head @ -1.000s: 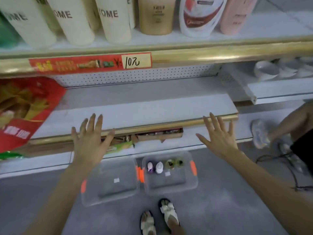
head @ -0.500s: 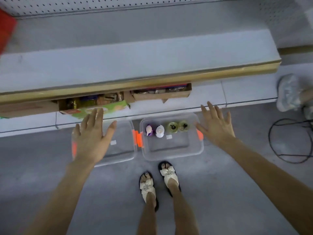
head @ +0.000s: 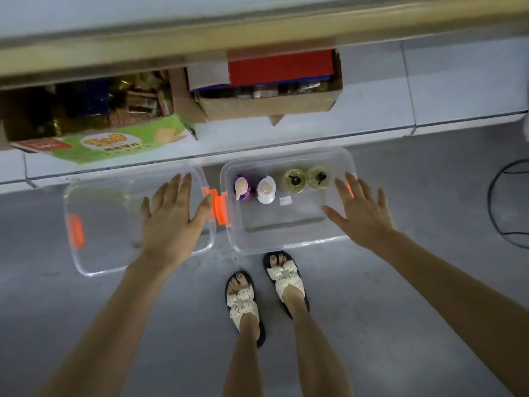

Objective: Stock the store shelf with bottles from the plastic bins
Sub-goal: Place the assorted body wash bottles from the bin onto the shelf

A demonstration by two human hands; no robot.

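While both hands hover low w/ nothing in them, I read this as the reach-in step. The left hand is released, fingers straight and spread, above the right part of the left bin. Its thumb tip is by the orange latches where the two bins meet. I see no bottles in that bin, so I'd guess the hand is out for balance, not a pick.

The right hand is likewise flat and released, over the right end of the right bin. The stock is in there: four bottles upright in a row along the far wall. From the left they are a purple bottle, a white bottle just beside it, then a yellow-green bottle and a second yellow-green bottle, both w/ dark pump tops. Tops up along one wall makes sense, since they're easy to grab from above. The second yellow-green bottle is nearest the right hand, so prob. the next grab.

The shelf edge runs across the far side. A cardboard box and a green carton are stowed beneath it. The sandals stand just near of the right bin. A black cable loops on the floor at right, well apart from the bins.
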